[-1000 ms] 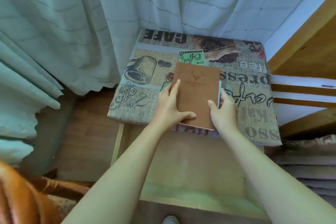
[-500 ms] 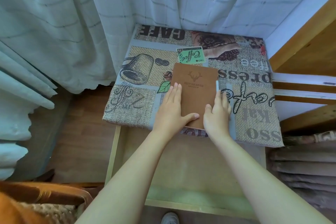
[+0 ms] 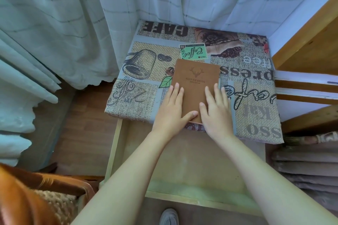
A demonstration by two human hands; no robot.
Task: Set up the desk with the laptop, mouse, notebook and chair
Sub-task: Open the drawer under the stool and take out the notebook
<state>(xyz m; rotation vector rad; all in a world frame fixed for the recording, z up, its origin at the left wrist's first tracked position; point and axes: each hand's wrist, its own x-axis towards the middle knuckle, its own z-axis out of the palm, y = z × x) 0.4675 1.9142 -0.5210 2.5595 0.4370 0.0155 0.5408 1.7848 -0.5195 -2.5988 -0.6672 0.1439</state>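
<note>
A brown notebook with a deer emblem lies flat on the desk, whose top is covered by a coffee-print cloth. My left hand lies flat on the notebook's near left edge, fingers straight, thumb across its near end. My right hand lies flat on its near right part, fingers straight. An open wooden drawer juts out below the desk's front edge, under my forearms. A chair with an orange-brown wooden arm and woven seat shows at the bottom left. No laptop or mouse is in view.
Pale curtains hang behind and left of the desk. A wooden shelf unit stands at the right, with stacked grey cushions below it. Wood floor lies left of the desk. A shoe shows at the bottom.
Both hands went from gripping the notebook's sides to lying flat on its cover. The notebook settled flat on the cloth, slightly farther onto the desk.
</note>
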